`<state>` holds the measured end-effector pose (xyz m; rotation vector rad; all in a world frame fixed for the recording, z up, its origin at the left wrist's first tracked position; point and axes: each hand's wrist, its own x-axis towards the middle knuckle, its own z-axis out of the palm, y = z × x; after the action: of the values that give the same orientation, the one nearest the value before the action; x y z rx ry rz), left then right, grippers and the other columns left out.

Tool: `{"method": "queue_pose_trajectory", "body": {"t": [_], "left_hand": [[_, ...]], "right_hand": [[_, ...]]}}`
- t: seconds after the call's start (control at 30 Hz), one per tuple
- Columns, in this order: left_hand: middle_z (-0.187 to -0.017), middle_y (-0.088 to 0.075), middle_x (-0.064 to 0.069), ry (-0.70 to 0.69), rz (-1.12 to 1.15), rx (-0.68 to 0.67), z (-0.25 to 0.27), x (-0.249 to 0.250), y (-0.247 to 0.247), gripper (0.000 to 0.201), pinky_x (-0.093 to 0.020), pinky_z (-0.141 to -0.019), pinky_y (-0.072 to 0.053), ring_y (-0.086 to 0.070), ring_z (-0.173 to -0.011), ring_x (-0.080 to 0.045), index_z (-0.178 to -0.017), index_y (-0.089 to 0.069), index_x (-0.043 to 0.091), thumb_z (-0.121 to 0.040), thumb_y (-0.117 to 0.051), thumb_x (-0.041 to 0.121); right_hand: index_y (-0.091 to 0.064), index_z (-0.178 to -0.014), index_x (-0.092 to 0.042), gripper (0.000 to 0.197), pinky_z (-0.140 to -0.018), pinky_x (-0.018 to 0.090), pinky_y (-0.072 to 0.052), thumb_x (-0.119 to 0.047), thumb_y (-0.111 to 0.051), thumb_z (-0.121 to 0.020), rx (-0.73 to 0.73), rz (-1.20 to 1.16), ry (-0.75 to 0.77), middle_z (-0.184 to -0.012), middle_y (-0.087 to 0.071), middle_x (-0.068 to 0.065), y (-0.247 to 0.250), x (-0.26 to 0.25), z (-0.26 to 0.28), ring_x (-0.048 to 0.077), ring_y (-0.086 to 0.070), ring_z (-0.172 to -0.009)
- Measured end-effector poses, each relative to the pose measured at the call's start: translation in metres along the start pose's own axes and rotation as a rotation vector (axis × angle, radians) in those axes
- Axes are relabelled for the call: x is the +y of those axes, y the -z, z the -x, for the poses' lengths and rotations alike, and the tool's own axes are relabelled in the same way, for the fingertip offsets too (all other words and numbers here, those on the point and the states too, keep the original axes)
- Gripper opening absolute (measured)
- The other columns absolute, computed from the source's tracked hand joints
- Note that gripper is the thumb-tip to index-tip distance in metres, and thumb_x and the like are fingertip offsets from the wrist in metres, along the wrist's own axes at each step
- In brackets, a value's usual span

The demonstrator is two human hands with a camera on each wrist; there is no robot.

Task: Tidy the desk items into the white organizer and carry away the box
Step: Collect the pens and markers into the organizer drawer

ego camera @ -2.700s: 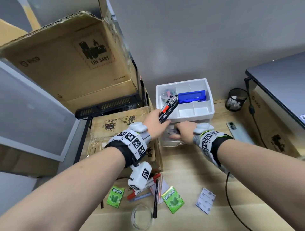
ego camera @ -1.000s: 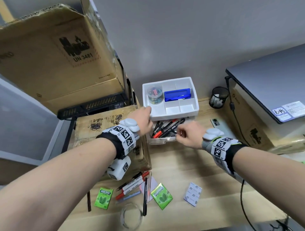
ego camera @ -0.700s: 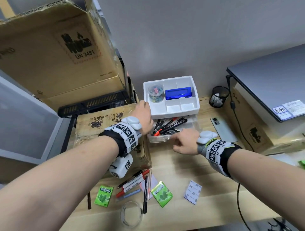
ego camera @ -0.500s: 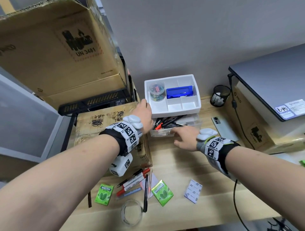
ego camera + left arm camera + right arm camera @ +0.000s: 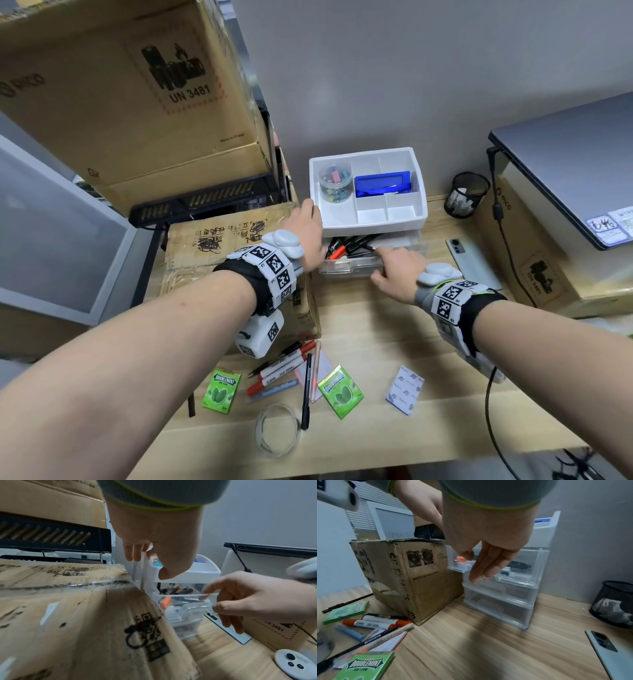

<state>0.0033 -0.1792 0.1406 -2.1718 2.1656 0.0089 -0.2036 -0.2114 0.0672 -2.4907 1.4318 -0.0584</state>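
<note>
The white organizer (image 5: 370,226) stands at the back of the desk, its top tray holding a clip jar and a blue case. Its clear top drawer (image 5: 346,265) sticks out a little, full of pens and markers. My left hand (image 5: 308,219) grips the organizer's front left corner, fingers on the side and thumb on the front (image 5: 164,573). My right hand (image 5: 481,572) presses straight fingers flat against the drawer front. A taped cardboard box (image 5: 222,246) sits just left of the organizer. Two gum packs (image 5: 221,390), markers (image 5: 281,366), a black pen (image 5: 306,390), a tape roll (image 5: 276,430) and a white packet (image 5: 405,390) lie near the front edge.
A phone (image 5: 469,260) and a black mesh cup (image 5: 466,198) lie right of the organizer. A laptop (image 5: 575,164) rests on another box (image 5: 534,260) at far right, its cable (image 5: 493,411) trailing off the desk. A large carton (image 5: 130,96) looms at back left.
My left hand dropped a marker into the drawer, then took hold of the organizer's corner. My right hand has pushed the drawer inward; it now sticks out less.
</note>
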Motion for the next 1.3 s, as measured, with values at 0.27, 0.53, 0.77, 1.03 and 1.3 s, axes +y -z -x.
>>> {"method": "queue_pose_trajectory", "body": {"t": [0.27, 0.53, 0.77, 1.03, 1.3], "left_hand": [[-0.136, -0.044, -0.013, 0.038, 0.053, -0.016, 0.017, -0.014, -0.005, 0.053, -0.044, -0.097, -0.047, -0.047, -0.121, -0.031, -0.128, -0.052, 0.008, -0.080, -0.059, 0.030], [-0.102, -0.053, -0.005, -0.147, 0.181, 0.123, 0.071, -0.041, -0.003, 0.023, -0.034, -0.073, -0.049, -0.052, -0.089, -0.020, -0.101, -0.060, 0.013, -0.084, -0.051, 0.025], [-0.064, -0.059, -0.003, -0.460, 0.200, -0.116, 0.164, -0.034, -0.039, 0.016, -0.028, -0.050, -0.043, -0.049, -0.054, -0.026, -0.072, -0.055, 0.016, -0.082, -0.056, 0.028], [-0.088, -0.065, -0.010, -0.051, -0.056, -0.659, 0.211, -0.048, -0.112, 0.026, -0.029, -0.061, -0.043, -0.053, -0.068, -0.029, -0.094, -0.067, 0.008, -0.088, -0.052, 0.028], [-0.113, -0.065, -0.009, 0.188, -0.009, -0.704, 0.223, -0.087, -0.157, 0.026, -0.031, -0.067, -0.042, -0.064, -0.098, -0.027, -0.115, -0.059, 0.010, -0.093, -0.053, 0.020]], "right_hand": [[-0.053, -0.119, -0.022, 0.039, -0.073, 0.037, -0.053, -0.041, -0.049, -0.085, 0.048, -0.004, -0.006, -0.093, -0.071, 0.006, 0.000, -0.013, 0.014, 0.033, -0.067, -0.089], [-0.058, -0.090, -0.022, 0.013, -0.060, 0.033, -0.048, -0.031, -0.057, -0.081, 0.083, -0.122, 0.282, -0.070, -0.067, -0.003, -0.005, -0.065, 0.042, 0.029, -0.065, -0.073], [-0.062, -0.087, -0.021, 0.010, -0.065, 0.026, -0.047, -0.028, -0.060, -0.080, -0.486, -0.028, 0.236, -0.087, -0.069, -0.002, -0.080, -0.106, 0.073, 0.022, -0.062, -0.079], [-0.066, -0.084, -0.014, 0.024, -0.058, 0.025, -0.040, -0.037, -0.059, -0.084, -0.462, 0.002, 0.005, -0.086, -0.067, 0.008, -0.145, -0.131, 0.086, 0.026, -0.061, -0.074], [-0.056, -0.071, -0.018, 0.042, -0.050, 0.025, -0.040, -0.059, -0.062, -0.079, -0.427, -0.044, -0.215, -0.068, -0.059, 0.000, -0.178, -0.145, 0.083, 0.017, -0.056, -0.059]]}}
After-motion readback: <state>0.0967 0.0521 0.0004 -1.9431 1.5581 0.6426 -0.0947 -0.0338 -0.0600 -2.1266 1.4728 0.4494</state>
